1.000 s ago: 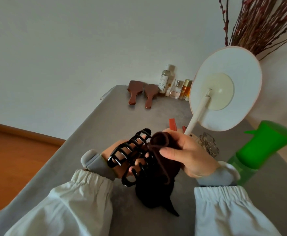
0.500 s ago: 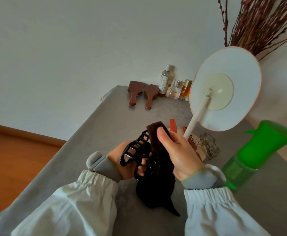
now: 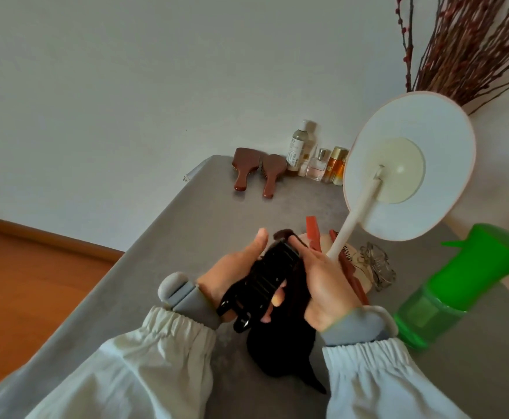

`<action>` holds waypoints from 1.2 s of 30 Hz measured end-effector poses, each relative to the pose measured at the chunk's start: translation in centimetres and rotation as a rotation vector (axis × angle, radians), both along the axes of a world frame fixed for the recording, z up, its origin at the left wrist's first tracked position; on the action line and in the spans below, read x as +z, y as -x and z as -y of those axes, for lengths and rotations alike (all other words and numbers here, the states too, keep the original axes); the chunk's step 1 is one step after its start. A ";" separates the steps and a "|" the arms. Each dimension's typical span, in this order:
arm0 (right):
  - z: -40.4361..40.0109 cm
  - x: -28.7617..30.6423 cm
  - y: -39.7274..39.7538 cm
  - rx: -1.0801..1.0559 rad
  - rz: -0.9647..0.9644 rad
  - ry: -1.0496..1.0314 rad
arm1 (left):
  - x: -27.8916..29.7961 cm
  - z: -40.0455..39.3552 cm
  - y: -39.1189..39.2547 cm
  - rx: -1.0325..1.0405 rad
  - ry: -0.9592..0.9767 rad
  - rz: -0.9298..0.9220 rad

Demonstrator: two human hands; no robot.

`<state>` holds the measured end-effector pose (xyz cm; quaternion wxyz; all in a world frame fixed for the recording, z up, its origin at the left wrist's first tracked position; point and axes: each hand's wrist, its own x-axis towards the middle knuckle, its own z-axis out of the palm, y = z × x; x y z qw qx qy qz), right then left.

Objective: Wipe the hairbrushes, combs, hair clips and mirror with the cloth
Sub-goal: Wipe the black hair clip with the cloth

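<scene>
Left hand (image 3: 232, 276) grips a black hair clip (image 3: 259, 285) while the right hand (image 3: 325, 285) rubs the dark cloth (image 3: 280, 352) on it; hairbrushes (image 3: 259, 172) at twelve o'clock and mirror (image 3: 410, 164) at two seemingly await wiping

Open surface (image 3: 186, 237) to the left & fwd — mirror (image 3: 410, 164), spray bottle (image 3: 458, 285), clear clip (image 3: 377, 267) crowd right.

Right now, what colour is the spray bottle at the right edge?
Bright green, translucent lower body; the spray bottle shows clearly in the head view.
</scene>
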<state>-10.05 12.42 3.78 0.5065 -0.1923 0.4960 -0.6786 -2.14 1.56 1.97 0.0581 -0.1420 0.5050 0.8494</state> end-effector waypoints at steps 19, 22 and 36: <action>-0.2 -0.7 1.8 -0.449 -0.462 0.005 | -0.5 -0.1 0.0 0.719 0.619 -0.234; -0.1 -1.0 1.6 -0.409 -0.397 0.046 | -0.3 -0.7 -0.2 0.436 0.857 -0.324; 1.9 -5.6 -1.3 -0.362 -1.316 -0.042 | -1.0 -1.4 1.1 0.982 -0.018 -0.018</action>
